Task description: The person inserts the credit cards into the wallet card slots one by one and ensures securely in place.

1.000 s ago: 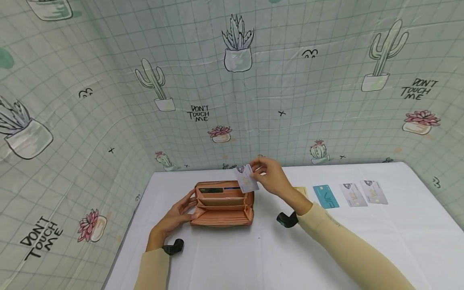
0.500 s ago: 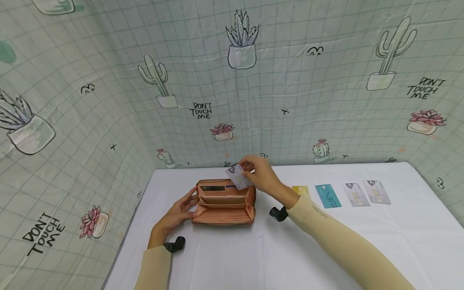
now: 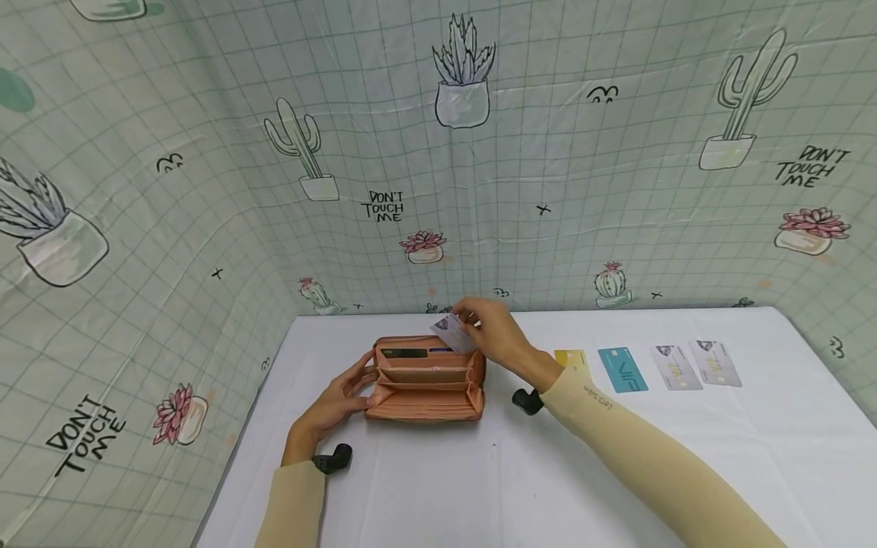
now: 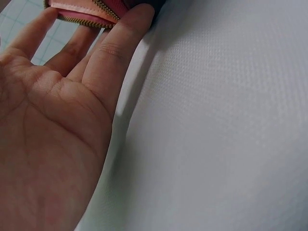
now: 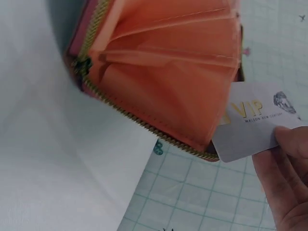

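An orange zip wallet (image 3: 423, 413) stands spread wide on the white table, its pleated pockets showing. My left hand (image 3: 332, 406) holds its left side, thumb at the front corner and fingers along the edge; in the left wrist view, fingertips meet the brass zip (image 4: 84, 21). Between thumb and fingers, my right hand (image 3: 499, 332) pinches a silver VIP card (image 5: 255, 122). The card tilts at the wallet's back right, its lower edge behind the pleated side in the right wrist view. A dark card (image 3: 404, 353) and a blue-edged card (image 3: 441, 350) sit in the back slots.
To the right lie a yellow card (image 3: 570, 358), partly hidden by the right arm, a teal VIP card (image 3: 623, 370) and two silver cards, the nearer one (image 3: 676, 368) beside the farther one (image 3: 715, 364). A patterned cloth (image 3: 514, 167) hangs behind the table.
My right hand has brought the silver card leftward, then lower against the wallet's back right pocket. The left hand keeps its hold on the wallet. The whole view has shifted slightly.
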`<state>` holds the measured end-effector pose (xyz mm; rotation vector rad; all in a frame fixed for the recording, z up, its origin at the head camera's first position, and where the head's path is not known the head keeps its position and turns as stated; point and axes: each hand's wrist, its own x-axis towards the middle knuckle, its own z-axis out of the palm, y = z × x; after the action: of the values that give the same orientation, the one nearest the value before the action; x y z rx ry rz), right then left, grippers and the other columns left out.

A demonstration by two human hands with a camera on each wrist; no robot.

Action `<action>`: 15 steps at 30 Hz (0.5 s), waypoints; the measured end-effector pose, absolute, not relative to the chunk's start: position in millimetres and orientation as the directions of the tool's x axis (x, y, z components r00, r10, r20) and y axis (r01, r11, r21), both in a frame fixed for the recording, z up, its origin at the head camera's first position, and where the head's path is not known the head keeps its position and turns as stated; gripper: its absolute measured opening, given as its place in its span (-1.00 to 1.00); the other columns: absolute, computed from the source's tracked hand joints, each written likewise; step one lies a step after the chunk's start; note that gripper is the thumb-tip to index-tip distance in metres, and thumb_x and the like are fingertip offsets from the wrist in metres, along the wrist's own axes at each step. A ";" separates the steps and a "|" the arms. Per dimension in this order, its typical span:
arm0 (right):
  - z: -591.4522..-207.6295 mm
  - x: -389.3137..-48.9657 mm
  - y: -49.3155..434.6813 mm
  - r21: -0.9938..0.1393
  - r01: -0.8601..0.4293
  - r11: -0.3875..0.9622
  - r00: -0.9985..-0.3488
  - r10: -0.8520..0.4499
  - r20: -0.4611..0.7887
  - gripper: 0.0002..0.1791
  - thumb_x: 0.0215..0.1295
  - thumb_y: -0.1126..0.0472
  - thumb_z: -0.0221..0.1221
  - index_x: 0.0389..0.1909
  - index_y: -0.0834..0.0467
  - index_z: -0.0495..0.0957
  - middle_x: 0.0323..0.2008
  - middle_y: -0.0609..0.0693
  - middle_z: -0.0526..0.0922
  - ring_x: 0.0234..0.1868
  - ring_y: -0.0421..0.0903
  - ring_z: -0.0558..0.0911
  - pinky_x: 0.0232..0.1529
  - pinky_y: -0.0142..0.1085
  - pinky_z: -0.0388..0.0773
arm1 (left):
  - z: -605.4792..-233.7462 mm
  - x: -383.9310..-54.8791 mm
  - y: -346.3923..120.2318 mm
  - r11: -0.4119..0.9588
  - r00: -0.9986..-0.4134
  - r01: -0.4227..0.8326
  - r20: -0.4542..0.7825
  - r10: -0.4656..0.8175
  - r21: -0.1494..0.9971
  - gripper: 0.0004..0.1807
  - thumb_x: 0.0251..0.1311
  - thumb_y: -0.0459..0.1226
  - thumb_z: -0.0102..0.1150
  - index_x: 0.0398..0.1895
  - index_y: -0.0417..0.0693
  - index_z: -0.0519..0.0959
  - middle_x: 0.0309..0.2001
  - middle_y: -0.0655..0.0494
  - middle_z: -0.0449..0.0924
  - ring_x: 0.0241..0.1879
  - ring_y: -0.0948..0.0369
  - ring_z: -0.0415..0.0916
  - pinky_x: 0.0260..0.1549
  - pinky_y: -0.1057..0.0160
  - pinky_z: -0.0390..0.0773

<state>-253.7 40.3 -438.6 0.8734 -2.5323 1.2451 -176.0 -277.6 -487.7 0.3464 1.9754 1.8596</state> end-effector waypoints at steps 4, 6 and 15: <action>-441.1 -254.2 39.0 -0.619 -0.613 0.491 -0.786 -0.455 0.418 -0.69 0.14 0.48 0.20 -0.12 0.12 0.58 -0.19 -0.06 0.61 -0.22 -0.20 0.57 -0.23 -0.34 0.53 | -499.3 -181.9 -282.0 0.087 -0.891 -0.086 -0.115 0.439 0.993 -0.05 0.10 -0.51 0.16 0.47 0.16 -0.09 0.37 -0.14 -0.02 0.37 -0.01 -0.08 -0.02 0.30 0.39; -441.4 -254.5 38.1 -0.593 -0.633 0.497 -0.771 -0.475 0.425 -0.71 0.15 0.47 0.20 -0.13 0.13 0.59 -0.19 -0.06 0.61 -0.22 -0.18 0.58 -0.23 -0.33 0.53 | -505.3 -184.5 -284.2 0.086 -0.892 -0.085 -0.114 0.436 0.993 -0.05 0.10 -0.51 0.16 0.47 0.21 -0.07 0.37 -0.12 -0.01 0.37 0.01 -0.07 -0.03 0.29 0.40; -439.7 -256.0 30.6 -0.484 -0.687 0.542 -0.724 -0.565 0.396 -0.76 0.18 0.43 0.19 -0.16 0.13 0.62 -0.21 -0.07 0.62 -0.19 -0.19 0.56 -0.20 -0.33 0.51 | -508.4 -184.4 -283.7 0.076 -0.893 -0.088 -0.113 0.436 0.993 -0.04 0.07 -0.46 0.22 0.47 0.24 -0.05 0.38 -0.08 0.01 0.35 0.01 -0.03 -0.02 0.25 0.40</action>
<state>-256.0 30.6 -439.7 1.0617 -2.5855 0.9379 -184.4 -283.7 -508.4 0.3443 1.9801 1.8727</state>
